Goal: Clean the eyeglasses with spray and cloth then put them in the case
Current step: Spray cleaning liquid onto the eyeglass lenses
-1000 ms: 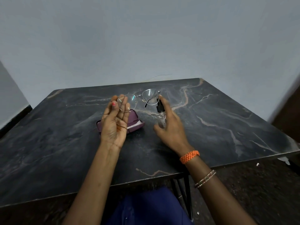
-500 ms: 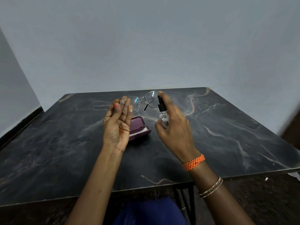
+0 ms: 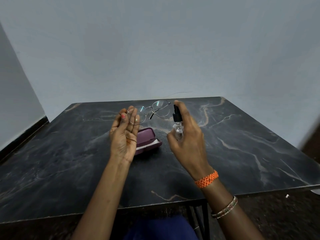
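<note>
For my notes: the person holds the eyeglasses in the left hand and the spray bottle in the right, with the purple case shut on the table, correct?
Not quite: the head view shows the purple case lying open on the table. The rest stands: left hand holds eyeglasses, right hand holds spray bottle.

Above the table, the left hand stood palm-up, fingers pinching the glasses. The right hand gripped the bottle, forefinger on its top.

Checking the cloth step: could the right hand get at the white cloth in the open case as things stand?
Probably not yet. The right hand is wrapped around the spray bottle, so it has no free fingers. The white cloth lies uncovered in the open case just beside it.
</note>
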